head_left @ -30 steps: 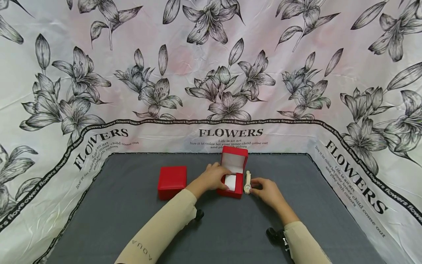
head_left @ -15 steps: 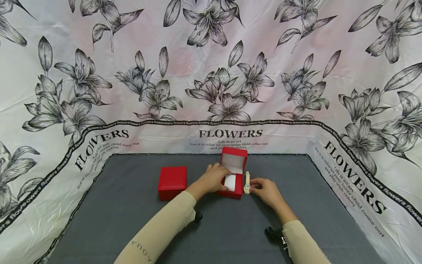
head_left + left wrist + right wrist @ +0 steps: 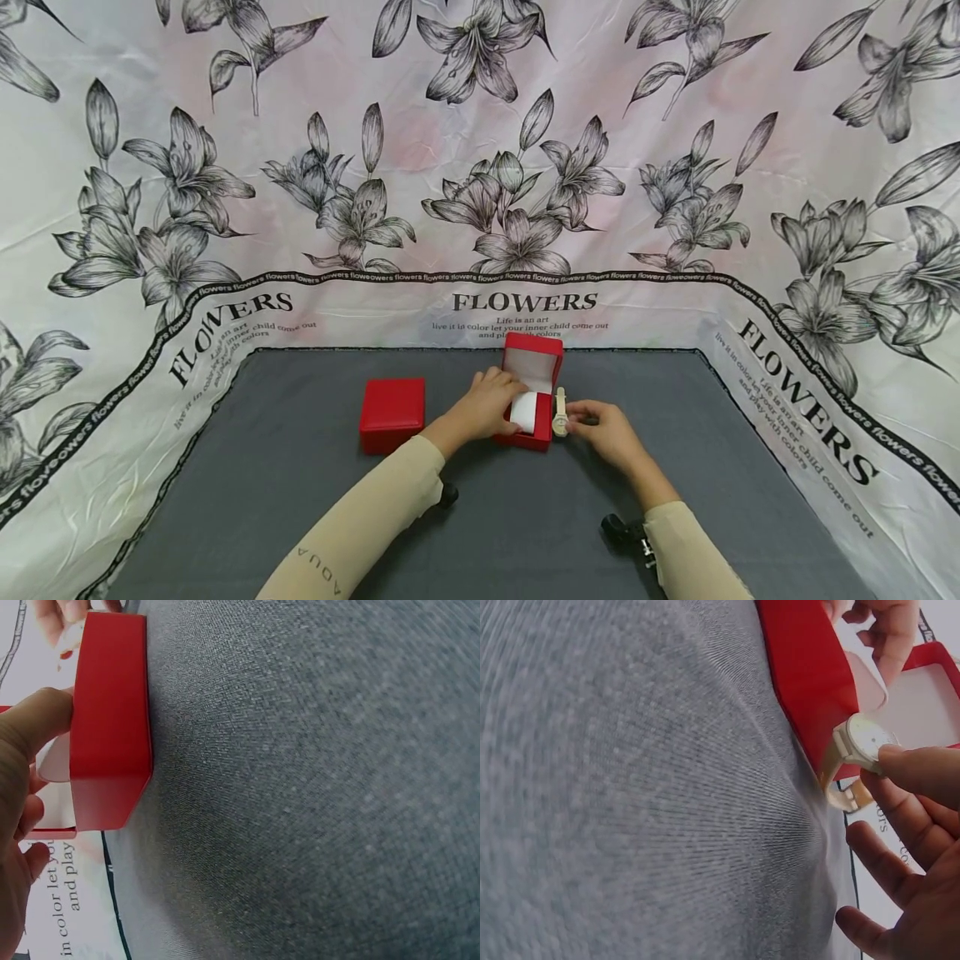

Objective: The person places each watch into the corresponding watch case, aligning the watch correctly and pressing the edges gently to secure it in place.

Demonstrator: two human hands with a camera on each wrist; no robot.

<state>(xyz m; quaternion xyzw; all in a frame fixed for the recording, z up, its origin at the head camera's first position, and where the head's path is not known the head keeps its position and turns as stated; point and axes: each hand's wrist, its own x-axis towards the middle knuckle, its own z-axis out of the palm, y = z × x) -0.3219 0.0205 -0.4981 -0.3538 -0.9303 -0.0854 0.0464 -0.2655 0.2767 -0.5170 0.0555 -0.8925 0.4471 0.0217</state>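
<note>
A red watch box (image 3: 544,425) stands on the table with its lid up, a white cushion (image 3: 524,412) inside it. My left hand (image 3: 486,405) reaches over the box's left side, thumb and fingers pinching the cushion at its two ends. In the left wrist view the thumb (image 3: 46,718) lies at the cushion's near end, behind the red wall. Just right of the box, my right hand (image 3: 606,430) pinches a wristwatch (image 3: 560,417) with a pale strap by its case. The right wrist view shows the watch (image 3: 864,739) face tilted up, its strap hanging in a loop.
A second red box (image 3: 392,415), lid down, stands left of the open one. Grey cloth (image 3: 480,533) covers the table, and a white flower-print sheet (image 3: 525,192) rises behind. Dark wrist devices (image 3: 621,532) sit below the hands.
The right hand has moved slightly left and up with the watch, closer to the open box. The cushion seems slightly raised under the left hand. The second box stays put.
</note>
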